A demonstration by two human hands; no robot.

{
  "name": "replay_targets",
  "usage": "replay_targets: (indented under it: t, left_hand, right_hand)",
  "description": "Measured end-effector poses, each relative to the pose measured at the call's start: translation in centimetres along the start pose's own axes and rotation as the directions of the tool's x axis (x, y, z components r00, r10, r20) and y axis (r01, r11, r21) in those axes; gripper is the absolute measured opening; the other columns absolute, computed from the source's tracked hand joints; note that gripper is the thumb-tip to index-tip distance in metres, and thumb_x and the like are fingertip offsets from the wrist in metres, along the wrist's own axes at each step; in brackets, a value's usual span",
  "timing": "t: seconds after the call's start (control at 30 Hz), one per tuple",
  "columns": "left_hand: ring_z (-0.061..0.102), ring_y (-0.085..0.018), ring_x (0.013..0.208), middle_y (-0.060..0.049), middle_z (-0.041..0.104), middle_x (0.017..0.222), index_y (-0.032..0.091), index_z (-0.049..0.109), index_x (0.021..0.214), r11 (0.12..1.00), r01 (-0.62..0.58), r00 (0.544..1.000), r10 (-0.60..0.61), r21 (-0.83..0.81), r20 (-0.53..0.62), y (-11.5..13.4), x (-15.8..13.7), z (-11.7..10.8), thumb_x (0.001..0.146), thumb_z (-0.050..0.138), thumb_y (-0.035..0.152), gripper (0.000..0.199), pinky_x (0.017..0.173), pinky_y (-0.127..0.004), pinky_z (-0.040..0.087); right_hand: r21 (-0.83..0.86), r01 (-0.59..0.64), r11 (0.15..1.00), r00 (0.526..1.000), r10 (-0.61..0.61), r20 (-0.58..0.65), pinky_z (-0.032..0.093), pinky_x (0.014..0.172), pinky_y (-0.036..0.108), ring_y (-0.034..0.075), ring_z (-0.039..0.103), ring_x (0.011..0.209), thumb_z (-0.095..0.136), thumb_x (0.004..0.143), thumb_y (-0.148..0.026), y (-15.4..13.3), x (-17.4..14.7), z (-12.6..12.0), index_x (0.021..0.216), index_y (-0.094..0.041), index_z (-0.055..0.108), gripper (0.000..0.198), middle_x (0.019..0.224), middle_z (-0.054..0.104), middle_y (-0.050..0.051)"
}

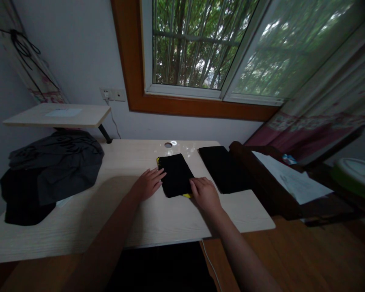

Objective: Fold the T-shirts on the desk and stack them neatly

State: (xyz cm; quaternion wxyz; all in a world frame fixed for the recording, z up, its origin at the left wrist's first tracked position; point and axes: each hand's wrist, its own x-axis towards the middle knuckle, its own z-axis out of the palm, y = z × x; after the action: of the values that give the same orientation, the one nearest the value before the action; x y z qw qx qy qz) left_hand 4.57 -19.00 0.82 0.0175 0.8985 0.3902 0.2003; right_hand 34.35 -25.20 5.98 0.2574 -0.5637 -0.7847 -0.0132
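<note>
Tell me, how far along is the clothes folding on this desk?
One black folded piece already lies flat at the right end of the desk. In hand is a black garment with yellow trim, folded small: the left hand rests at its left edge and the right hand at its near right corner. Left over looks to be the loose pile of dark clothes at the left.
</note>
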Motion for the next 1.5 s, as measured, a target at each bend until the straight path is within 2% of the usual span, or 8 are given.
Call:
replay_targets:
  t: [0.13, 0.3, 0.43, 0.6, 0.77, 1.0, 1.27, 1.5]
  left_hand:
    - [0.043, -0.023, 0.147, -0.007, 0.045, 0.161, 0.031, 0.038, 0.157, 1.0, 0.005, 1.0, -0.005, 0.015, 0.013, 0.1, 0.0, -0.1, 0.106, 0.04, 0.035, 0.051, 0.12, -0.051, 0.034]
    - [0.043, -0.023, 0.148, -0.005, 0.043, 0.162, 0.031, 0.038, 0.157, 0.999, 0.004, 0.999, -0.006, 0.034, 0.047, -0.1, 0.0, 0.0, 0.105, 0.039, 0.028, 0.052, 0.119, -0.052, 0.034]
    - [0.042, -0.024, 0.148, -0.005, 0.042, 0.162, 0.031, 0.039, 0.157, 0.999, 0.005, 0.998, -0.007, 0.037, 0.065, -0.2, -0.1, 0.0, 0.103, 0.04, 0.027, 0.054, 0.121, -0.053, 0.032]
    - [0.042, -0.023, 0.148, -0.004, 0.042, 0.163, 0.031, 0.041, 0.155, 1.0, 0.02, 0.997, -0.022, 0.02, 0.068, 0.1, 0.0, -0.4, 0.102, 0.042, 0.027, 0.053, 0.122, -0.052, 0.031]
    - [0.042, -0.023, 0.147, -0.004, 0.043, 0.162, 0.031, 0.043, 0.154, 1.0, 0.026, 0.998, -0.026, -0.001, 0.056, 0.3, 0.0, -0.5, 0.101, 0.044, 0.026, 0.053, 0.122, -0.052, 0.031]
    - [0.053, -0.024, 0.136, -0.009, 0.051, 0.156, 0.031, 0.047, 0.151, 0.998, -0.048, 0.999, 0.048, -0.032, -0.018, -0.4, -0.2, -0.4, 0.102, 0.051, 0.041, 0.051, 0.119, -0.051, 0.036]
    - [0.047, -0.031, 0.14, -0.01, 0.053, 0.153, 0.032, 0.051, 0.15, 0.986, -0.161, 0.986, 0.159, -0.052, -0.048, 0.1, 0.3, -0.1, 0.087, 0.065, 0.062, 0.071, 0.115, -0.051, 0.041]
    - [0.045, -0.03, 0.143, -0.006, 0.055, 0.153, 0.033, 0.049, 0.15, 0.974, -0.218, 0.975, 0.22, -0.056, 0.033, 2.3, 0.8, -0.2, 0.093, 0.063, 0.054, 0.062, 0.121, -0.057, 0.032]
  right_hand:
    - [0.112, 0.057, 0.992, 0.998, -0.053, -0.045, 0.047, 0.11, 0.041, 0.024, 0.063, 0.123, 0.039, 0.107, -0.029, -1.6, 3.1, 1.3, 0.13, -0.019, 0.068, 0.038, 0.133, 0.07, 0.01]
    - [0.065, 0.192, 0.979, 0.965, -0.2, 0.169, 0.032, 0.124, 0.047, 0.025, 0.037, 0.151, 0.037, 0.108, -0.037, -2.4, 7.9, 6.0, 0.151, -0.015, 0.051, 0.05, 0.159, 0.047, 0.01]
    - [-0.013, 0.14, 0.99, 0.932, -0.127, 0.338, 0.021, 0.127, 0.053, 0.025, 0.026, 0.156, 0.032, 0.108, -0.047, -0.5, 10.3, 8.5, 0.156, -0.018, 0.042, 0.057, 0.166, 0.033, 0.01]
    - [-0.084, -0.026, 0.996, 0.917, 0.057, 0.395, 0.018, 0.125, 0.06, 0.028, 0.016, 0.158, 0.027, 0.107, -0.057, 3.2, 10.8, 8.6, 0.162, -0.021, 0.029, 0.066, 0.171, 0.018, 0.006]
    - [-0.08, -0.076, 0.994, 0.928, 0.1, 0.36, 0.019, 0.127, 0.053, 0.027, 0.022, 0.157, 0.027, 0.108, -0.048, 6.2, 9.6, 8.2, 0.162, -0.021, 0.032, 0.06, 0.169, 0.027, 0.006]
    - [0.051, 0.03, 0.998, 0.988, -0.038, 0.151, 0.035, 0.121, 0.053, 0.027, 0.042, 0.147, 0.037, 0.105, -0.033, 8.4, 6.0, 7.4, 0.154, -0.022, 0.045, 0.05, 0.154, 0.052, 0.012]
    - [0.103, 0.118, 0.988, 0.986, -0.129, 0.103, 0.039, 0.12, 0.053, 0.026, 0.042, 0.148, 0.044, 0.099, -0.019, 9.2, 3.2, 6.1, 0.153, -0.026, 0.047, 0.055, 0.153, 0.053, 0.01]
    - [0.081, 0.117, 0.99, 0.986, -0.126, 0.112, 0.037, 0.121, 0.053, 0.026, 0.04, 0.149, 0.043, 0.099, -0.016, 8.8, 3.1, 6.0, 0.155, -0.025, 0.044, 0.057, 0.154, 0.053, 0.01]
